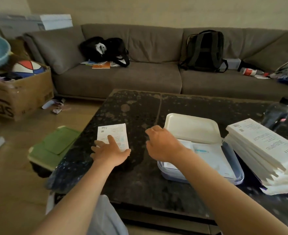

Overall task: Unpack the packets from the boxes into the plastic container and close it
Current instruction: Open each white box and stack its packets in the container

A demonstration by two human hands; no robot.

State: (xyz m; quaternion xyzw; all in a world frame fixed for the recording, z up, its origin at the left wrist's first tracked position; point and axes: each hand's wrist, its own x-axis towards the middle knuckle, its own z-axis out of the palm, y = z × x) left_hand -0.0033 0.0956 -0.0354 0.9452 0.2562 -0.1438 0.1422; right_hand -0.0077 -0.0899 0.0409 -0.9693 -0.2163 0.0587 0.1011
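Observation:
A flat white box point(113, 135) with printed text lies on the dark table point(136, 175). My left hand point(110, 152) is open, its straight fingers over the box's near edge. My right hand point(162, 144) hovers between the box and the clear plastic container point(236, 173), fingers loosely curled, holding nothing. White packets point(212, 155) lie inside the container. Its white lid point(190, 128) leans against the container's far rim. A stack of white boxes point(262, 150) lies to the right of the container.
A dark plastic bottle point(277, 114) stands behind the stack. A green folder point(55, 146) overhangs the table's left edge. A grey sofa point(148, 77) with bags runs along the back. A cardboard box point(18, 94) with a ball sits on the floor at left.

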